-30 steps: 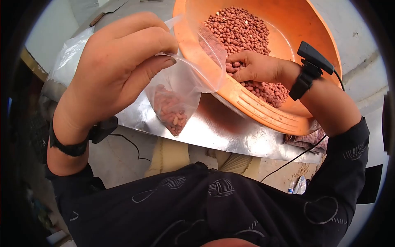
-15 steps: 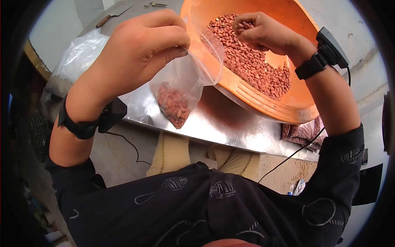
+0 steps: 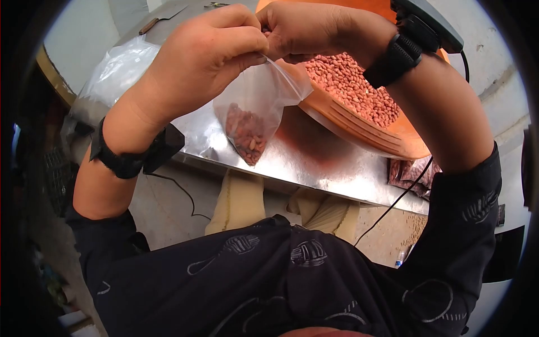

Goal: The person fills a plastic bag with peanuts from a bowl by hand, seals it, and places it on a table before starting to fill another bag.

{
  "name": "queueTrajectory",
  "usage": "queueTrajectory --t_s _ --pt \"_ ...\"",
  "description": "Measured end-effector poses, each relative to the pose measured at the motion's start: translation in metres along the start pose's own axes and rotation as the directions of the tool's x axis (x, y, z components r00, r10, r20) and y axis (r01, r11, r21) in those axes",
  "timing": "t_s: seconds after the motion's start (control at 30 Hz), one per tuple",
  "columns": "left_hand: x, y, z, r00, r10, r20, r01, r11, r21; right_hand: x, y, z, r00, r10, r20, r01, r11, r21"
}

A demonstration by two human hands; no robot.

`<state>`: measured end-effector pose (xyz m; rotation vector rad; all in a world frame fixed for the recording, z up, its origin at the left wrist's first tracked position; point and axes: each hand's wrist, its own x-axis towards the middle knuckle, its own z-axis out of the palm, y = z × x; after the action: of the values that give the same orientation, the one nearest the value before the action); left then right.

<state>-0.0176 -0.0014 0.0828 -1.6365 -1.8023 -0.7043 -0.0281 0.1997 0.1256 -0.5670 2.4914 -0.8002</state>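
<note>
My left hand (image 3: 216, 56) pinches the top edge of a clear plastic bag (image 3: 264, 90), which hangs down with reddish peanuts (image 3: 247, 135) in its lower corner. Beside it, at the bag's mouth, my right hand (image 3: 306, 31) is closed, knuckles up. A bit of reddish peanut shows between its curled fingers; most of what it holds is hidden. Behind and below my right hand stands a big orange basin (image 3: 359, 123) with a heap of loose peanuts (image 3: 353, 84) in it.
A stack of clear plastic bags (image 3: 120, 70) lies on the metal table (image 3: 196, 135) to the left. Behind it is a wooden-handled knife (image 3: 151, 23). Filled peanut packs (image 3: 412, 174) sit at the table's right edge. A black cable (image 3: 393, 205) runs from my right wrist.
My right hand has moved left from above the basin to the bag's mouth, with peanuts in it. My left hand still holds the bag, shifted slightly right.
</note>
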Motion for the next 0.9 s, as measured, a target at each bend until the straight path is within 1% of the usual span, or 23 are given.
queueTrajectory --t_s 0.07,0.1,0.2,0.3,0.4,0.5,0.6,0.7,0.8,0.9 --pt "0.001 0.0 -0.001 1.0 0.01 0.0 -0.01 1.0 0.002 -0.004 -0.016 0.001 1.0 -0.017 -0.015 0.019 0.989 0.144" --pt "0.0 -0.001 0.0 1.0 0.023 -0.006 -0.023 1.0 -0.008 0.001 -0.014 0.007 0.998 0.034 -0.059 -0.025 0.989 0.149" --pt "-0.001 -0.004 0.001 1.0 0.023 -0.007 -0.024 1.0 -0.013 -0.004 -0.014 0.011 0.997 0.0 -0.083 0.016 0.981 0.193" --pt "-0.002 -0.006 0.004 1.0 0.015 -0.022 -0.015 1.0 -0.013 -0.002 -0.018 0.018 0.984 0.098 -0.146 -0.07 0.98 0.185" --pt "-0.002 -0.006 0.004 1.0 0.0 -0.012 0.0 1.0 -0.018 0.011 -0.003 0.019 0.989 0.084 -0.119 -0.051 0.966 0.253" --pt "-0.001 -0.006 0.004 1.0 0.002 -0.004 -0.002 1.0 -0.023 0.005 -0.006 0.018 0.992 0.072 -0.105 -0.046 0.972 0.229" --pt "-0.001 -0.006 0.006 1.0 0.008 -0.01 -0.008 1.0 -0.028 0.014 0.003 0.033 0.95 0.083 -0.301 -0.003 0.967 0.255" --pt "-0.002 -0.005 0.007 1.0 -0.001 -0.01 0.001 1.0 -0.03 0.009 0.003 0.036 0.925 0.099 -0.366 -0.039 0.985 0.168" --pt "-0.002 -0.003 0.003 1.0 -0.003 0.004 0.003 1.0 -0.005 0.003 -0.001 0.044 0.907 0.102 -0.408 -0.023 0.981 0.195" --pt "-0.005 -0.004 0.002 1.0 0.006 -0.014 -0.005 1.0 0.021 -0.006 -0.006 0.036 0.972 0.134 -0.191 -0.02 0.863 0.505"
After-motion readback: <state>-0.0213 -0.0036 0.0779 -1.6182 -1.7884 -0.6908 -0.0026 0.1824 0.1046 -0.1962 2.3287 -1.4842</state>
